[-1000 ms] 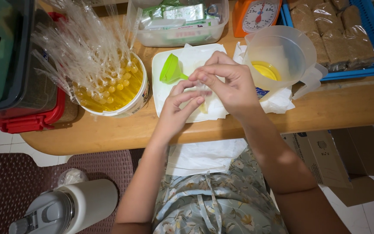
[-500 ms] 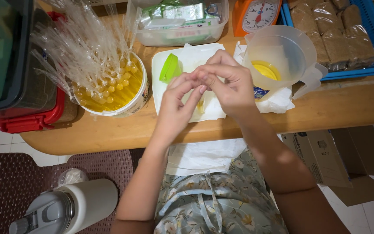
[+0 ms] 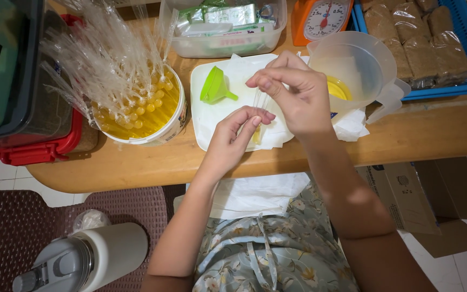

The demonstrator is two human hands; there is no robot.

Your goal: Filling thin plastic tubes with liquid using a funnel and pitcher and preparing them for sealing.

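Note:
My left hand (image 3: 238, 132) pinches the lower, yellow-filled end of a thin clear plastic tube bag (image 3: 259, 116). My right hand (image 3: 294, 94) grips the bag's empty upper end above it, stretching it upright over a white tray (image 3: 204, 121) lined with tissue. A green funnel (image 3: 214, 88) lies on the tray to the left. A white bowl (image 3: 144, 113) at the left holds several filled yellow tubes with their clear tops sticking up.
A clear measuring jug (image 3: 360, 73) with yellow liquid stands right of the tray. Behind are a clear box (image 3: 225, 27), an orange scale (image 3: 322, 19) and a blue tray of packets (image 3: 433, 43). A red-lidded container (image 3: 12, 86) sits left. A thermos (image 3: 87, 259) and cardboard box (image 3: 412, 194) are on the floor.
My right hand has risen and pulled the top of the tube bag upward, while my left hand has slid lower on it. The two hands are now apart.

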